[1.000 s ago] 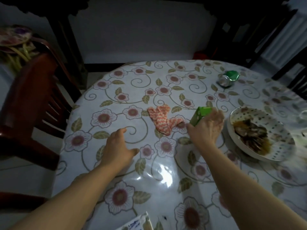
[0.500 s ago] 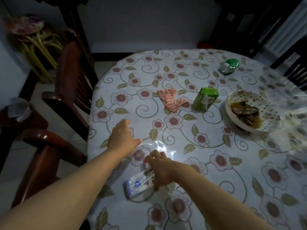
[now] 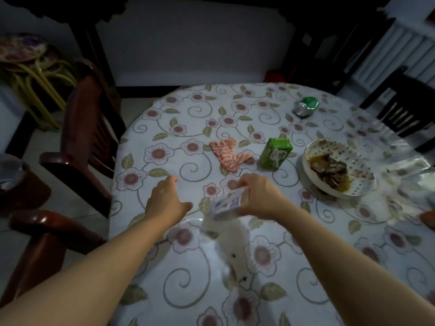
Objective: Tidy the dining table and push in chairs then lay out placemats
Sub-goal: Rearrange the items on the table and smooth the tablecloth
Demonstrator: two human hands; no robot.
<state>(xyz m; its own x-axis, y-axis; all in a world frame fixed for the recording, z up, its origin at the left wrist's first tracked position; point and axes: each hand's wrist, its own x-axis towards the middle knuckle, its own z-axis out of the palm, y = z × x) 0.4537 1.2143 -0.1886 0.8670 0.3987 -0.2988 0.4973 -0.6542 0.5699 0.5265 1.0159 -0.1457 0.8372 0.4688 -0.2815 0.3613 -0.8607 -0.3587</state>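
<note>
While the left hand (image 3: 166,201) hovers with fingers loosely spread, right hand (image 3: 257,196) fingers pinch a blurred white packet (image 3: 227,203).

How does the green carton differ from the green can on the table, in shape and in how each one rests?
The green carton is a box with flat sides and stands upright; the green can is round, looks dented, and lies on its side. The carton stands beside the dirty plate, nearer the person; the can lies farther back, by the far edge. Both are green, rest on the flowered tablecloth, and no hand touches them.
</note>
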